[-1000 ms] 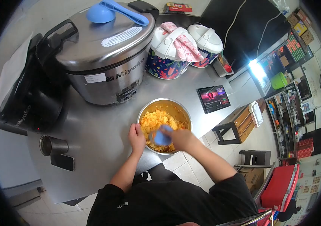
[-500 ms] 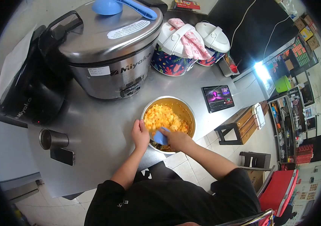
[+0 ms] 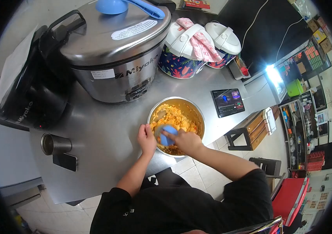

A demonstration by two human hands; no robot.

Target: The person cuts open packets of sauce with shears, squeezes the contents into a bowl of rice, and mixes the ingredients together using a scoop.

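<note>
A round metal mixing bowl [image 3: 200, 113] stands near the table edge, holding orange-yellow rice-like food [image 3: 182, 122] with darker bits at the bottom. My left hand [image 3: 146, 139] grips the bowl's left rim, thumb on top. In my right hand [image 3: 188, 142], the fingers are closed round a blue plastic scoop [image 3: 168, 135], which is over the food inside the bowl. Motion blurs the scoop, and its handle is mostly hidden by my hand. A greyish spot shows in the food at the bowl's left side; I cannot make out what it is.
Behind the bowl stand a large steel cooker [image 3: 107, 80] with a blue ladle [image 3: 113, 6] on its lid, and two patterned pots [image 3: 181, 64]. A tablet [image 3: 227, 103] lies to the right. At left are a black cooker [image 3: 37, 91], a metal cup [image 3: 56, 144] and a phone [image 3: 65, 162].
My right hand has shifted slightly, and the scoop's blue face is turned more into view. The food has been pushed about in the bowl. My left hand stays on the rim.
</note>
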